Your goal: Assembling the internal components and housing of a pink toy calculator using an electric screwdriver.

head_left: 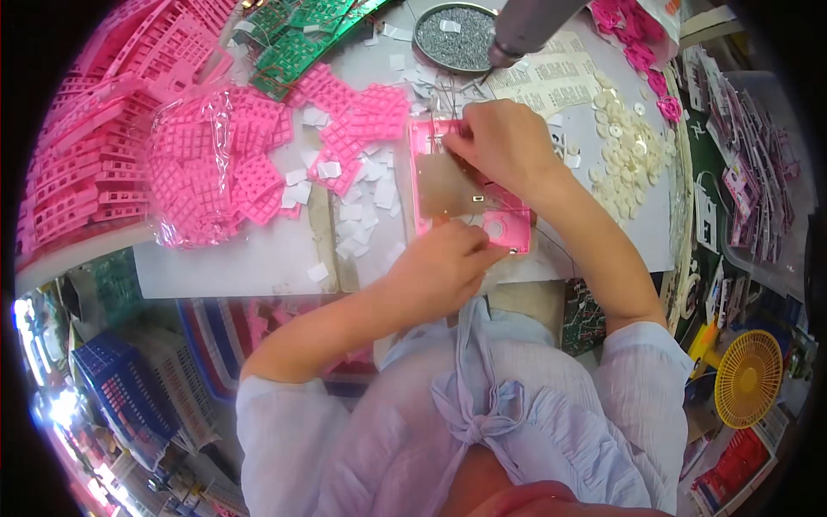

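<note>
An open pink plastic casing (519, 226) lies on the worktable in front of me, with a flat brownish circuit board (441, 179) set inside it. Near the casing's lower right is a round opening. My left hand (444, 265) is closed at the near edge, its fingers gripping the casing beside the board. Over the upper right part of the casing is my right hand (510, 148), fingers curled and pinched together. What sits between its fingertips is hidden. Thin wires (449, 96) stick up at the far end of the casing.
Pink rubber keypads (215, 164) in clear plastic and stacked pink casings (95, 129) fill the left. Green circuit boards (297, 52) and a round tin (457, 38) of small grey pieces lie beyond; a grey tool (530, 30) hangs overhead. White discs (624, 159) spread right; paper squares (362, 211) lie left.
</note>
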Demonstrator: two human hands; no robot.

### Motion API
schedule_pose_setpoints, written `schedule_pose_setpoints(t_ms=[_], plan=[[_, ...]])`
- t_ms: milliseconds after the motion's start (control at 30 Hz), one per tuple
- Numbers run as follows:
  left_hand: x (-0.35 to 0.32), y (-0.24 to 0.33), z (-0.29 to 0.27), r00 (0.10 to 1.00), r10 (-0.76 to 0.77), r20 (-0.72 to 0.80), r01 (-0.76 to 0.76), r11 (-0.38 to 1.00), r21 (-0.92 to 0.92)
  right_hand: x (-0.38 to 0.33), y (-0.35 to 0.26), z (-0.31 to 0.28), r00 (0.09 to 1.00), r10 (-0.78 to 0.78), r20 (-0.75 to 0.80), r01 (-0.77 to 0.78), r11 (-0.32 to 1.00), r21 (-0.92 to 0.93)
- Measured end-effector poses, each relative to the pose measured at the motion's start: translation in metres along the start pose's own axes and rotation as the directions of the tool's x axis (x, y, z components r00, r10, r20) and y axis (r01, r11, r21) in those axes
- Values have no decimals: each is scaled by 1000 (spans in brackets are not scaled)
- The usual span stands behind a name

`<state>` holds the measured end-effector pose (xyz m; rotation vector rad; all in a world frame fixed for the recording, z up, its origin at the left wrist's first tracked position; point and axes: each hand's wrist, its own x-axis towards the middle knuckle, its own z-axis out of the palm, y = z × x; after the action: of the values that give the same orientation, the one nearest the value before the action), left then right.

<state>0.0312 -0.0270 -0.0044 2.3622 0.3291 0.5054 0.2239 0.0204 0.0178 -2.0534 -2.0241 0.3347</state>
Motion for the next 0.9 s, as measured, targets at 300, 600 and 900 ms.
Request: schedule_pose_setpoints(t_ms=[300, 600, 900], plan=[[53, -77, -41, 809, -322, -492, 402, 914, 63, -13, 7, -3, 997, 25, -76, 0, 948, 317], [64, -86, -48, 811, -319, -490, 377, 926, 21, -46, -1, 9, 963, -16, -268, 175, 796, 580], [65, -69, -40, 788, -461, -408, 427, 887, -179, -20, 12, 2, 980, -45, -193, 83, 977, 198]])
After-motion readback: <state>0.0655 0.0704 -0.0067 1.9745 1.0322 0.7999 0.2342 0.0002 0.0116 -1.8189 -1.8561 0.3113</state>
